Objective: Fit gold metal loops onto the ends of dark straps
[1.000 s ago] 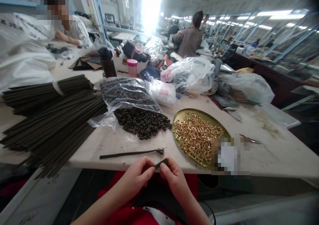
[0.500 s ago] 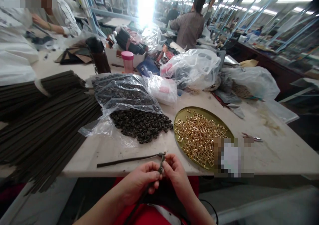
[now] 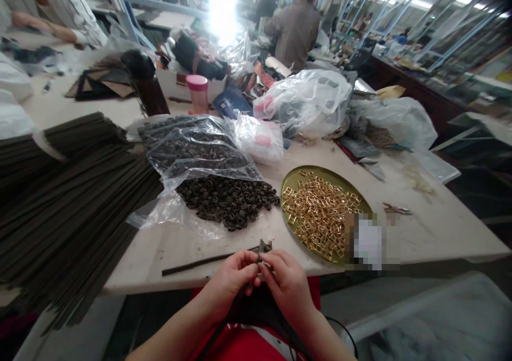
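A: Head view, entry one: your strap. Where, and how held?

B: Strap, dark, narrow, one: between your hands at the near edge of the table, tail hanging toward your lap. Left hand: thumb and fingers pinching it. Right hand: fingertips pinched at its upper end; whether a small part sits between them, the view does not tell.

A: Handling?

B: Likely light, flexible yet springy, not fragile, little slip. Best hold for you: close below the tip, flat between thumb and forefinger, so it doesn't fold.

A: Nearby stock?

B: Second strap, one, lying just beyond your hands. Loops, a dark pile, spilling from a clear bag. Buckles, gold, heaped on your right in a tray.
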The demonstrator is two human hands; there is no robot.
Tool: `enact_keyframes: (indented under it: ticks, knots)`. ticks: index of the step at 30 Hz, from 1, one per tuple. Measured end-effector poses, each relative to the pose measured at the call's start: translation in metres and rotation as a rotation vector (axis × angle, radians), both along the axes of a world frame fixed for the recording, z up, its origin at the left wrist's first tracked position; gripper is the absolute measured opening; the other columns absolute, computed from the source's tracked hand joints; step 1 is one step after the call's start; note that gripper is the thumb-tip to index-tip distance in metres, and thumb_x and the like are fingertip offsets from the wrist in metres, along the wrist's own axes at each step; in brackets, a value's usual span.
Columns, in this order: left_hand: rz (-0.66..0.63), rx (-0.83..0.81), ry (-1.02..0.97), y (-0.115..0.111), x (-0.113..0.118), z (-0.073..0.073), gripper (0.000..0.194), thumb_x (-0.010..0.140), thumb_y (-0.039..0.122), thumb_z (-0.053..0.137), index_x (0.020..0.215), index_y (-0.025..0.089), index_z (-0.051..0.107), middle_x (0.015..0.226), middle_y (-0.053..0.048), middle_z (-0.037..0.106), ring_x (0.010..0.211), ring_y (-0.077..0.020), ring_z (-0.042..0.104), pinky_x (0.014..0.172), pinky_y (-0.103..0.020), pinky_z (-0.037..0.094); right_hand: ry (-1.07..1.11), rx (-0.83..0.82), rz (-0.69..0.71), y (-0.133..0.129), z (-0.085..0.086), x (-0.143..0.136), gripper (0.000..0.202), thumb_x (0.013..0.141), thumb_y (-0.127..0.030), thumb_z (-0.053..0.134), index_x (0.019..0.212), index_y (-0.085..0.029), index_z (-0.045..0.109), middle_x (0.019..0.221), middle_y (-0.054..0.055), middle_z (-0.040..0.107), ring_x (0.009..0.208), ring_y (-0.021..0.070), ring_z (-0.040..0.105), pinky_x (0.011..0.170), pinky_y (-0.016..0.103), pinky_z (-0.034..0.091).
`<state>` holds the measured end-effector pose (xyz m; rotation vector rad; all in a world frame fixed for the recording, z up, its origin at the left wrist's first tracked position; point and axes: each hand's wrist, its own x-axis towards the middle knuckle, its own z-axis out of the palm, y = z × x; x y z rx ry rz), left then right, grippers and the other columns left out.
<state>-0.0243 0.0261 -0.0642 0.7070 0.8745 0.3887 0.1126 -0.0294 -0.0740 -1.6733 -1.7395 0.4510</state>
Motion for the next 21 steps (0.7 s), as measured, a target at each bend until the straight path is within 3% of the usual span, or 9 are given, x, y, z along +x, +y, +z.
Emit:
enact_keyframes:
  ticks: [5, 10, 12, 15, 17, 21]
  knots:
    - [0.010, 0.014, 0.044, -0.004, 0.007, -0.002, 0.021, 0.067, 0.028, 0.061, 0.079, 0.014, 0.050, 0.054, 0.004, 0.052, 0.043, -0.0044, 0.040, 0.043, -0.017, 0.026, -0.019, 0.027, -0.046, -0.002, -0.004, 0.000, 0.013, 0.083, -0.018, 0.046, 0.073, -0.019, 0.054, 0.070, 0.002, 0.058, 0.068, 0.0146, 0.053, 0.063, 0.026, 0.039]
    - [0.081, 0.088, 0.082, -0.007, 0.018, -0.002, 0.024, 0.065, 0.029, 0.059, 0.082, 0.014, 0.050, 0.053, 0.007, 0.050, 0.042, -0.0037, 0.037, 0.041, -0.016, 0.024, 0.369, -0.252, 0.013, -0.009, 0.002, 0.015, 0.015, 0.081, -0.027, 0.049, 0.069, -0.019, 0.050, 0.062, -0.002, 0.052, 0.056, 0.0098, 0.047, 0.053, 0.021, 0.035]
    - [0.090, 0.125, 0.114, -0.006, 0.023, 0.001, 0.026, 0.065, 0.030, 0.059, 0.083, 0.014, 0.050, 0.052, 0.007, 0.049, 0.041, -0.0034, 0.036, 0.041, -0.016, 0.024, 0.420, -0.322, 0.082, -0.014, 0.002, 0.025, 0.020, 0.081, -0.032, 0.049, 0.067, -0.018, 0.050, 0.061, -0.003, 0.051, 0.057, 0.0097, 0.046, 0.053, 0.021, 0.034]
    - [0.065, 0.163, 0.162, -0.004, 0.031, 0.007, 0.028, 0.067, 0.035, 0.059, 0.083, 0.013, 0.052, 0.049, 0.008, 0.047, 0.040, -0.0032, 0.034, 0.040, -0.016, 0.024, 0.357, -0.366, 0.124, -0.016, -0.003, 0.044, 0.027, 0.081, -0.036, 0.049, 0.061, -0.018, 0.047, 0.060, -0.003, 0.049, 0.057, 0.0099, 0.045, 0.053, 0.023, 0.032]
    - [0.078, 0.168, 0.189, -0.004, 0.037, 0.011, 0.029, 0.068, 0.038, 0.060, 0.081, 0.014, 0.051, 0.047, 0.008, 0.045, 0.039, -0.0032, 0.033, 0.039, -0.015, 0.022, 0.310, -0.373, 0.096, -0.008, -0.007, 0.060, 0.021, 0.079, -0.032, 0.052, 0.064, -0.018, 0.048, 0.061, -0.003, 0.050, 0.058, 0.0102, 0.046, 0.054, 0.022, 0.033]
    - [0.154, 0.152, 0.190, -0.009, 0.047, 0.014, 0.031, 0.067, 0.041, 0.063, 0.075, 0.015, 0.049, 0.046, 0.009, 0.043, 0.039, -0.0026, 0.031, 0.038, -0.014, 0.021, 0.130, -0.286, 0.028, 0.029, -0.010, 0.098, 0.009, 0.080, -0.026, 0.050, 0.084, -0.019, 0.053, 0.073, -0.001, 0.058, 0.063, 0.0110, 0.052, 0.060, 0.022, 0.039]
